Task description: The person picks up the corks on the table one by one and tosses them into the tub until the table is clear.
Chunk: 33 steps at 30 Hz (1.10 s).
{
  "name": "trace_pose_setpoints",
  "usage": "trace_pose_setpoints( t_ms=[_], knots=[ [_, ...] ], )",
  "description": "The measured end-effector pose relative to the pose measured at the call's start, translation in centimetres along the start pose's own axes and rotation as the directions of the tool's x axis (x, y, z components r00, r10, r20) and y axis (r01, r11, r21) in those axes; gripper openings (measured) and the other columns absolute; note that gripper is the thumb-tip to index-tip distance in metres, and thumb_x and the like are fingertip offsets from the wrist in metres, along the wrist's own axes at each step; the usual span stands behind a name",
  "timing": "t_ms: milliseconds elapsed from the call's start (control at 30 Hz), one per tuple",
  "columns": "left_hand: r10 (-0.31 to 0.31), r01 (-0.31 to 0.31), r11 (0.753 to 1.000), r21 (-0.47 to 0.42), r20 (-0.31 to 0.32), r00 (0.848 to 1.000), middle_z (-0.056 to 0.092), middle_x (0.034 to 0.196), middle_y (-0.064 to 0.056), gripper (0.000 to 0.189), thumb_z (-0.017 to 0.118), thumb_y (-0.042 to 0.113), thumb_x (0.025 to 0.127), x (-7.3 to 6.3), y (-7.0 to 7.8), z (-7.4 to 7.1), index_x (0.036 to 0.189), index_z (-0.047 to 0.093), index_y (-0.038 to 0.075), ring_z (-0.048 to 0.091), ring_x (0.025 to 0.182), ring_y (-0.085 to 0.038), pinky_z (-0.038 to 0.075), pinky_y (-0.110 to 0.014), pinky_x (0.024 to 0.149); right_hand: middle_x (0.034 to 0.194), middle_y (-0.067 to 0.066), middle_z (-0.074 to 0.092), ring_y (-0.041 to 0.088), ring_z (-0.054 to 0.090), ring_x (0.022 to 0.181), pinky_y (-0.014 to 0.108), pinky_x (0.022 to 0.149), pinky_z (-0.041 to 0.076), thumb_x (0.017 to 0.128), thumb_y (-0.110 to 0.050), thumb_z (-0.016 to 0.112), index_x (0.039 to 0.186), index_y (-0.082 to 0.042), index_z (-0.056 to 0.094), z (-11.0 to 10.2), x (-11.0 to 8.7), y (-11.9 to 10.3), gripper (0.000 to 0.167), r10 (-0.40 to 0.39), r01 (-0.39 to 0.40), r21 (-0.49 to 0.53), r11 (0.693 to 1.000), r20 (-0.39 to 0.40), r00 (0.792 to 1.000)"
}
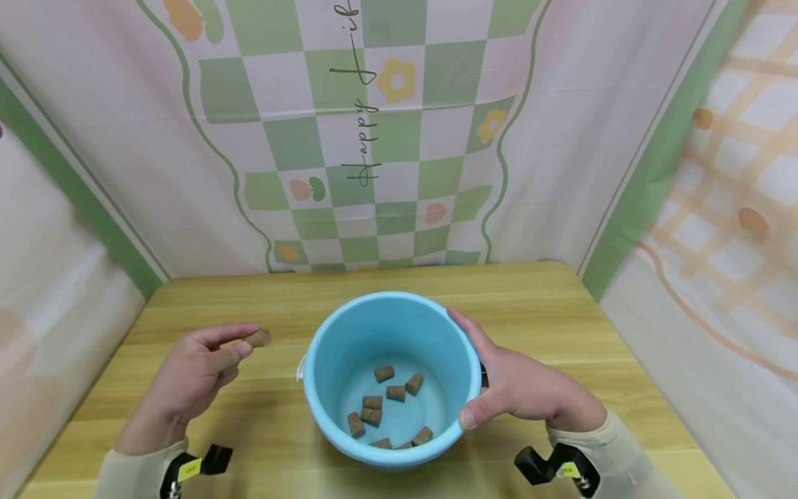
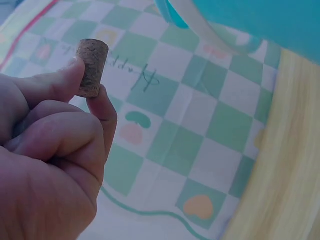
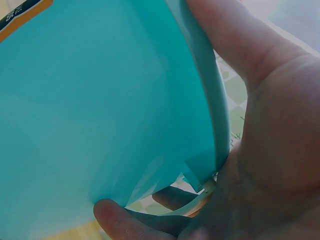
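Between thumb and fingertip, my left hand point(image 1: 198, 367) pinches a cork point(image 2: 93, 67), held left of the bucket and apart from it. The light blue bucket point(image 1: 324, 409) stands upright on the table, and several brown corks point(image 1: 395, 393) lie scattered on its bottom. Its near wall partly hides a few of them. My right hand point(image 1: 520, 381) grips the bucket's right side, with the thumb at the rim and the other fingers spread along the outer wall, as the right wrist view shows.
The wooden table point(image 1: 536, 305) reaches back to a checkered cloth point(image 1: 399, 138) hanging behind it. Patterned cloths also hang at the left and right. A white handle point(image 1: 300, 369) is attached at the bucket's left side.
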<state>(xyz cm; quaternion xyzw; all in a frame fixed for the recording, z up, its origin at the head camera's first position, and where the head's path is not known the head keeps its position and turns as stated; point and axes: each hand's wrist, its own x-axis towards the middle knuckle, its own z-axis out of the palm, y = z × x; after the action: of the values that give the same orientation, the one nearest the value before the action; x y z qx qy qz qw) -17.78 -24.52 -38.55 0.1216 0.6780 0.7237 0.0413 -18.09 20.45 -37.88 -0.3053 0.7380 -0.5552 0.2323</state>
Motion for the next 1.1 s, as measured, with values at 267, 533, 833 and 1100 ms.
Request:
trace_pose_setpoints(
  t_ms=[267,533,833,1100],
  knots=[
    [-0.031,0.033,0.993,0.115,-0.015,0.999,0.072,0.103,-0.006,0.019,0.063,0.004,0.098,-0.1,1.3,2.3,0.114,0.074,0.004,0.033,0.049,-0.007,0.029,-0.024,0.046,0.148,0.022,0.035,0.043,0.051,0.119,0.051,0.089,0.050,0.074,-0.010,0.088,0.158,-0.036,-0.005,0.0,0.0,0.0,0.128,-0.007,0.007,-0.001,1.000,0.004,1.000],
    [-0.072,0.054,0.958,0.280,0.057,0.996,0.071,0.096,-0.012,0.026,0.068,0.014,0.096,0.2,2.9,5.3,0.117,0.071,-0.001,0.029,0.044,-0.010,0.029,-0.022,0.043,0.149,0.022,0.034,0.044,0.050,0.119,0.051,0.089,0.050,0.074,-0.009,0.088,0.158,-0.035,-0.005,0.0,0.0,0.0,0.128,-0.007,0.007,0.006,1.000,0.004,1.000],
    [-0.131,0.076,0.907,0.415,0.106,0.986,0.071,0.091,-0.003,0.021,0.074,0.025,0.092,0.8,4.7,8.1,0.111,0.078,0.015,0.048,0.055,-0.013,0.043,-0.025,0.054,0.147,0.021,0.036,0.042,0.051,0.118,0.047,0.089,0.050,0.073,-0.010,0.089,0.158,-0.037,-0.005,0.0,0.0,0.0,0.130,-0.001,0.001,-0.020,1.000,-0.010,1.000],
    [-0.135,0.044,0.909,0.415,0.192,0.972,0.066,0.120,-0.011,0.022,0.072,0.019,0.094,1.1,5.9,9.9,0.113,0.076,0.010,0.061,0.065,-0.023,0.056,-0.035,0.067,0.147,0.022,0.036,0.042,0.051,0.118,0.046,0.089,0.050,0.073,-0.011,0.089,0.158,-0.036,-0.006,0.0,0.0,-0.1,0.130,-0.002,0.002,-0.022,1.000,-0.007,1.000]
  ],
)
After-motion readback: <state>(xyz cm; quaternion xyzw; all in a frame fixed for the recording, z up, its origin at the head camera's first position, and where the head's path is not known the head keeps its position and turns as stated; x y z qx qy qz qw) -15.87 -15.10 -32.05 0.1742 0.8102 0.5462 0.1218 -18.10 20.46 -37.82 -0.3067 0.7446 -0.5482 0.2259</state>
